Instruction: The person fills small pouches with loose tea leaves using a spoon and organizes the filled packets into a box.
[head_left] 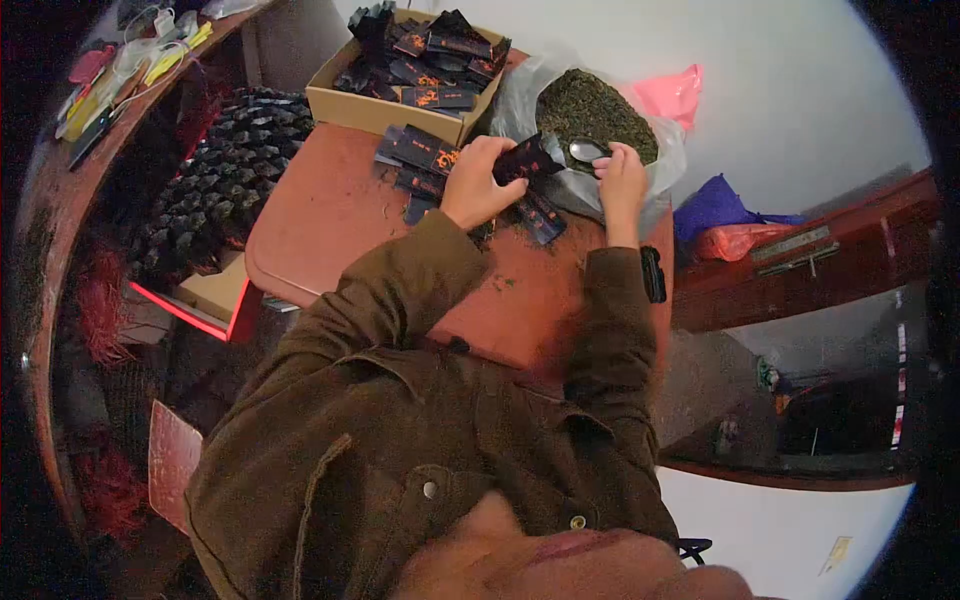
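My left hand (480,184) is wrapped round a black packet (527,160) with its silvery open end turned to the right. Beside that end, my right hand (622,180) grips a metal spoon (587,150) by its handle, with the bowl over the dried green leaves (595,108). A clear plastic bag (515,95) holds the leaves. More black packets with orange print (421,150) lie left of my left hand, and another packet (541,217) lies on the reddish table (330,200) below the held one.
A cardboard box (345,110) full of black packets stands at the table's back. Many black packets (225,170) fill a red-edged box at left. A pink bag (672,97) is behind the leaves. A black object (652,274) lies near the table's right edge.
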